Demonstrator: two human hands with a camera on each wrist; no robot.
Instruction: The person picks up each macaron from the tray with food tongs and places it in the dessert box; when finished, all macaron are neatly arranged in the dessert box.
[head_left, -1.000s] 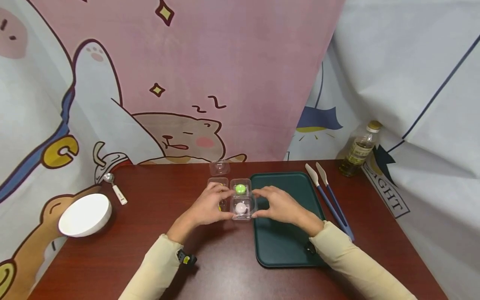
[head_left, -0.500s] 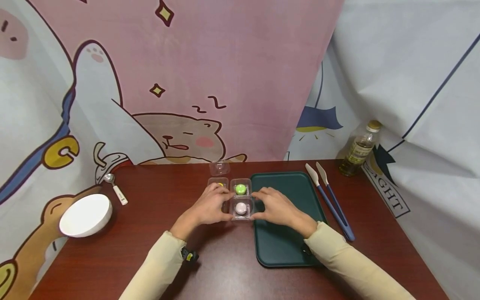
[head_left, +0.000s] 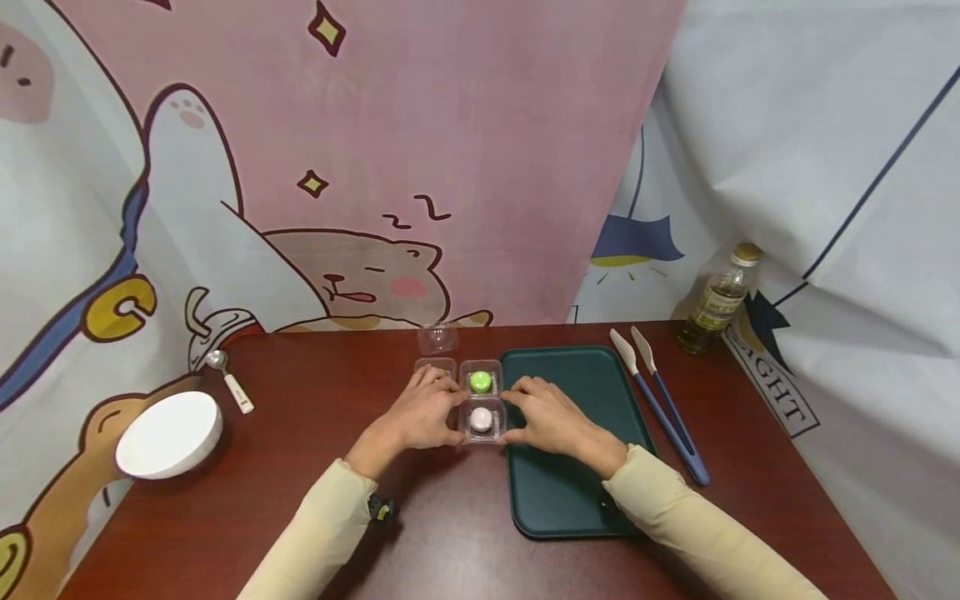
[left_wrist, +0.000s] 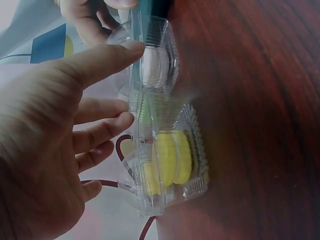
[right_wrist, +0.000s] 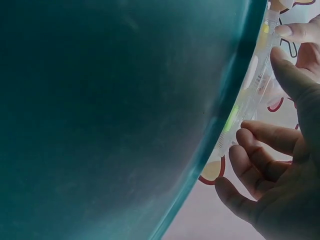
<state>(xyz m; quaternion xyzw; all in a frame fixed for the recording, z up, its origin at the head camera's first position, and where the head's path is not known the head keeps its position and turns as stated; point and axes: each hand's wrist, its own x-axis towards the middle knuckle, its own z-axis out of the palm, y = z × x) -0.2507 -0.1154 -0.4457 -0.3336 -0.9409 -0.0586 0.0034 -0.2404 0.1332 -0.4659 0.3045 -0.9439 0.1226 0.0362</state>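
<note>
My left hand (head_left: 420, 412) and right hand (head_left: 551, 417) hold opposite sides of a clear plastic lid (left_wrist: 117, 35), thumbs in front and fingers behind. It sits over a small clear box (head_left: 481, 438) with a pale pink-white macaron (head_left: 481, 419) inside. Directly behind is a box with a green macaron (head_left: 481, 382). Another box, with a yellow macaron (left_wrist: 172, 157), stands back left, partly covered by my left hand in the head view. Whether the lid is fully seated on the box I cannot tell.
A dark green tray (head_left: 570, 500) lies under my right forearm, with blue-handled tongs (head_left: 671, 425) beside it. An oil bottle (head_left: 714, 304) stands back right. Another clear lid (head_left: 437, 338) lies behind the boxes. A white bowl (head_left: 168, 435) and a small scoop (head_left: 231, 383) are left.
The lid has shifted slightly left and down over the pink-white macaron's box. My right hand has moved slightly left with it; my left hand has barely moved.
</note>
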